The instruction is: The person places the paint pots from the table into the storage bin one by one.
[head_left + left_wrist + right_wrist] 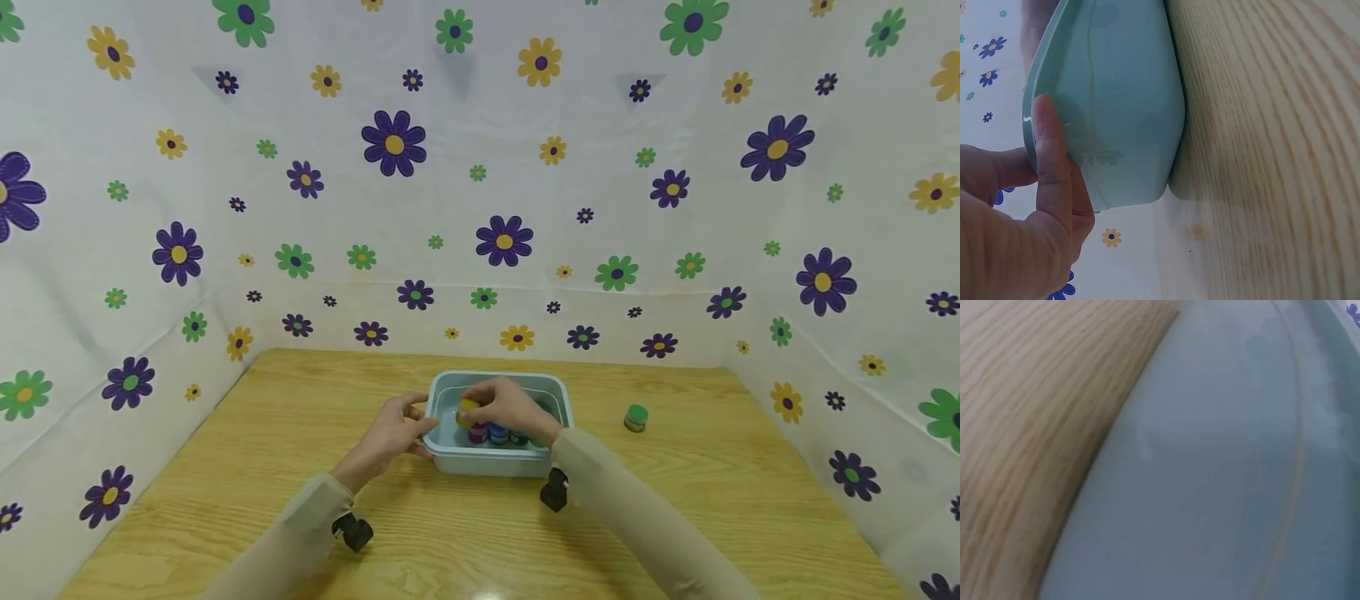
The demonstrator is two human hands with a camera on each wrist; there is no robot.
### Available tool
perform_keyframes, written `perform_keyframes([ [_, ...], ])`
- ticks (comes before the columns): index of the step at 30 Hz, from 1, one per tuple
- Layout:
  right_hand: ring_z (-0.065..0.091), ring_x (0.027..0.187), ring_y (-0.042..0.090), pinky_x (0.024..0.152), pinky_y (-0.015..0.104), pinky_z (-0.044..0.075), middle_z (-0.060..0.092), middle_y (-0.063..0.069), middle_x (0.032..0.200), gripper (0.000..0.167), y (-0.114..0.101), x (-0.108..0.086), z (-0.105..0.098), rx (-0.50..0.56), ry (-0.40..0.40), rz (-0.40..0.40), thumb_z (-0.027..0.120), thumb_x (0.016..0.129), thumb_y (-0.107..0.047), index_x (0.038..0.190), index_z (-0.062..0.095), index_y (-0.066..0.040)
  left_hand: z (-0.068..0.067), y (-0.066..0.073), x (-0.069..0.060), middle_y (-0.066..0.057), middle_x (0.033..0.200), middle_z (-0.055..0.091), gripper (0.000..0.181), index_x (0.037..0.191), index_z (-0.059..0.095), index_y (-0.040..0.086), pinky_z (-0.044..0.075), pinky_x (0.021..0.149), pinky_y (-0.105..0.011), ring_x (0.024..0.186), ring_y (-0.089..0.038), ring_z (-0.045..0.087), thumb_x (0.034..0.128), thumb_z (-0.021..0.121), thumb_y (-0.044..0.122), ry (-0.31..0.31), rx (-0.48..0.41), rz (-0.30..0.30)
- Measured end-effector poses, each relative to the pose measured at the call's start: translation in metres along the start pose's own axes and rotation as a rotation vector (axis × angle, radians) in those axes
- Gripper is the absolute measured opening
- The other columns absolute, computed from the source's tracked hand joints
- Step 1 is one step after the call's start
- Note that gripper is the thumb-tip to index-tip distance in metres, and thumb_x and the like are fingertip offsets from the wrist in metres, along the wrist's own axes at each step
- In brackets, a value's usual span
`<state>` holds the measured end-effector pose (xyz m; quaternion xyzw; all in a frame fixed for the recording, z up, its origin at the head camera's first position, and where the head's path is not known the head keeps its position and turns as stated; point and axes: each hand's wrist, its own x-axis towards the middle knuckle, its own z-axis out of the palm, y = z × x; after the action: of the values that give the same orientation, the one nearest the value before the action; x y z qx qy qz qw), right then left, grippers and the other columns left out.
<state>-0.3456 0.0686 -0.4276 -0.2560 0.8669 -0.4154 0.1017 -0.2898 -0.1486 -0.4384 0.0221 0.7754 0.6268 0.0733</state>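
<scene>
A pale blue plastic bin [495, 463] sits on the table. At its left end my left hand [390, 432] holds the rim; in the left wrist view, fingers of that hand [1047, 212] lie against the outer wall of the bin [1129, 112]. My right hand [510, 407] reaches over the bin and pinches a small jar with a yellow lid [468, 406] inside it. Below that hand stand a magenta jar [477, 433], a blue jar [498, 434] and a dark green jar [518, 437]. The right wrist view shows only the bin's outer wall [1197, 475], not the hand.
A small jar with a green lid [636, 417] stands on the wooden table [675, 500], right of the bin. White cloth with printed flowers [465, 200] encloses the back and both sides. Under the right forearm, part of the bin's contents is hidden.
</scene>
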Motion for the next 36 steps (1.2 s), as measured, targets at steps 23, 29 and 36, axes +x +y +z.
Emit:
perform_keyframes([
  [23,0.066,0.102,0.022,0.088,0.038,0.057,0.071,0.009,0.113,0.039,-0.001,0.012,0.016,-0.068,0.026,-0.023,0.077,0.084,-0.009,0.122,0.068,-0.003,-0.001,0.000,-0.001,-0.018,0.102,0.053,0.053,0.143,0.043,-0.003,0.062,0.061,-0.040,0.068,-0.020,0.065,0.0944,0.062,0.003,-0.005,0.004,0.011],
  [29,0.066,0.099,0.019,0.089,0.037,0.056,0.072,0.008,0.111,0.039,-0.004,0.014,0.016,-0.110,0.029,0.014,0.078,0.083,-0.011,0.121,0.069,-0.004,-0.001,0.002,-0.001,-0.019,0.103,0.052,0.054,0.145,0.042,-0.003,0.062,0.061,-0.042,0.068,-0.021,0.064,0.0948,0.062,0.004,-0.017,0.016,0.022],
  [36,0.065,0.098,0.019,0.089,0.037,0.056,0.072,0.008,0.109,0.038,-0.004,0.017,0.018,-0.137,0.049,0.032,0.079,0.082,-0.011,0.118,0.070,-0.003,0.000,-0.001,0.001,-0.018,0.103,0.050,0.053,0.144,0.043,-0.002,0.062,0.061,-0.042,0.069,-0.021,0.064,0.0944,0.062,0.003,-0.015,0.018,0.023],
])
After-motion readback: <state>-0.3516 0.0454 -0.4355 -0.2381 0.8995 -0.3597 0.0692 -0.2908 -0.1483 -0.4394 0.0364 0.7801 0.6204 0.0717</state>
